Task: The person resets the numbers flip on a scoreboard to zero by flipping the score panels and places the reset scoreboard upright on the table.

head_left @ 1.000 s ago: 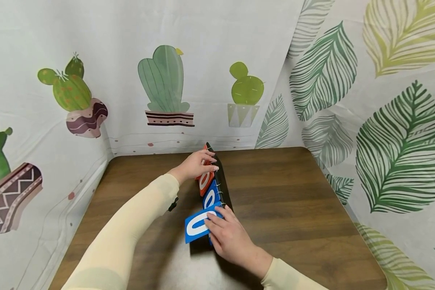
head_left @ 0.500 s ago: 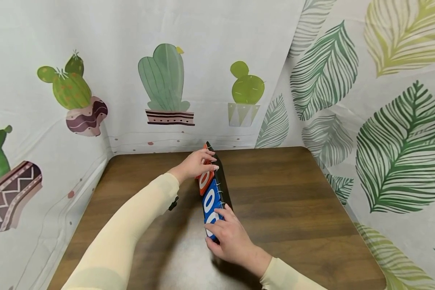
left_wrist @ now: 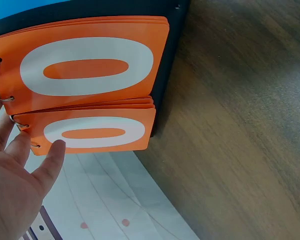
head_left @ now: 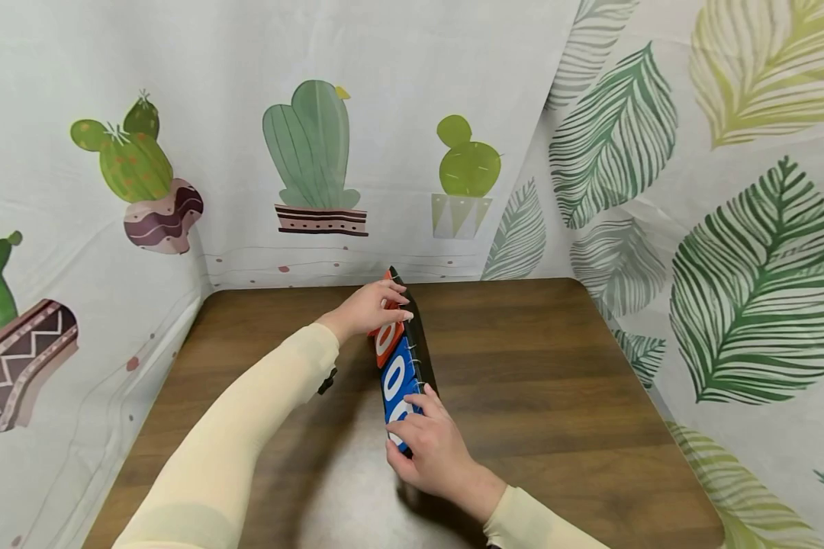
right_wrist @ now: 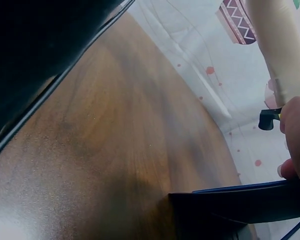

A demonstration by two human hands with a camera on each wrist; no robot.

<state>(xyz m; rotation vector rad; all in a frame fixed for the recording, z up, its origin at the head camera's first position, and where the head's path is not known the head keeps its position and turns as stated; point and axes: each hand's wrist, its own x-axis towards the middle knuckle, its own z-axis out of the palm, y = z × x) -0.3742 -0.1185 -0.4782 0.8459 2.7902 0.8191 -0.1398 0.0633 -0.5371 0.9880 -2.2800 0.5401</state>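
A tabletop flip scoreboard (head_left: pixel 422 347) stands tent-like, its near end toward me, with a black back and ringed number cards on its left face. Orange cards (left_wrist: pixel 90 45) reading 0 fill the far half; blue cards (head_left: pixel 387 385) reading 0 are on the near half. My left hand (head_left: pixel 365 309) holds the top edge at the far half, its fingers by the rings and one finger on the farthest orange card. Reaching over from the right, my right hand (head_left: pixel 439 450) grips the near end, fingertips on the nearest blue card and partly covering its digit.
The scoreboard stands on a brown wood-grain table (head_left: pixel 556 396) with rounded far corners. Behind it hangs a white cloth (head_left: pixel 398 114) printed with cacti, and a leaf-patterned cloth (head_left: pixel 611 252) covers the right side.
One second ago the nearest blue card stuck out to the left; it then swung down flat against the board's face. My right hand has stayed at the near end and my left has barely moved.
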